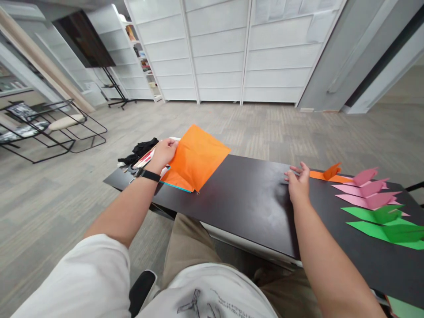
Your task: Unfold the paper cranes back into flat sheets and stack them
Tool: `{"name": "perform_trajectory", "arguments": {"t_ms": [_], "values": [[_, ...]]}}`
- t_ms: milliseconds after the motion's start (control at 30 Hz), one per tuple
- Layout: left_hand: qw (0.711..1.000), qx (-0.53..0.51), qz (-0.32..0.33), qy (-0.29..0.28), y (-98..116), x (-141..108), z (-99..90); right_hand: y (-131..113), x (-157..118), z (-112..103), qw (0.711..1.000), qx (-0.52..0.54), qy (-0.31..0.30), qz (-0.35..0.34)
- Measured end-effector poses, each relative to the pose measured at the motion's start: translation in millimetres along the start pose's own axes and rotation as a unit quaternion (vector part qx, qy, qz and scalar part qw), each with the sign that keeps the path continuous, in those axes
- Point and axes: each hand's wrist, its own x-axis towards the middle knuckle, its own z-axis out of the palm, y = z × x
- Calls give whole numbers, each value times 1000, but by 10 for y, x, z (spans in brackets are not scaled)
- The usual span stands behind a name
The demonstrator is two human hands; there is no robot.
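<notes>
My left hand (166, 152), with a dark band at the wrist, pinches the left edge of an orange sheet of paper (202, 157). The sheet tilts up off the table, its lower part bent over more paper with a blue edge (179, 187). Toward the right of the table, my right hand (299, 181) hovers with fingers apart and holds nothing. Close beside it lies an orange folded paper figure (331, 172). Beyond that stand several pink folded paper figures (367, 190) and two green ones (389, 216), lined up in a row.
The dark table (248, 203) stretches across in front of my legs. At its left end lie a black cloth-like bundle (141, 150) and some printed items. Metal-framed chairs (62, 126) and a screen on a stand (84, 39) stand farther left; white cabinets (218, 53) line the back.
</notes>
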Motion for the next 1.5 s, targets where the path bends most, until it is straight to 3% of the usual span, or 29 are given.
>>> {"name": "perform_trajectory", "arguments": {"t_ms": [133, 233, 300, 433, 467, 567, 700, 900, 1500], "values": [[994, 72, -56, -52, -564, -48, 104, 44, 5, 6, 999, -23, -29, 5], [988, 115, -76, -74, -792, -143, 216, 76, 14, 14, 998, -41, -47, -2], [984, 158, -54, -67, -857, -213, 281, 100, 23, 17, 997, -51, -59, -4], [964, 252, 84, -21, -838, -397, 434, 145, 43, 21, 996, -57, -68, -3], [960, 247, 125, -36, -817, -457, 487, 151, 46, 21, 996, -60, -71, -5], [940, 191, 231, -164, -758, -653, 672, 138, 40, 16, 990, -92, -101, -18], [939, 204, 188, -204, -715, -830, 884, 50, 0, 13, 977, -155, -135, -58], [939, 227, 139, -217, -641, -777, 1035, -94, -59, 26, 970, -180, -138, -86], [947, 211, 110, -215, -722, -802, 1030, -158, -93, 50, 966, -193, -142, -99]]}}
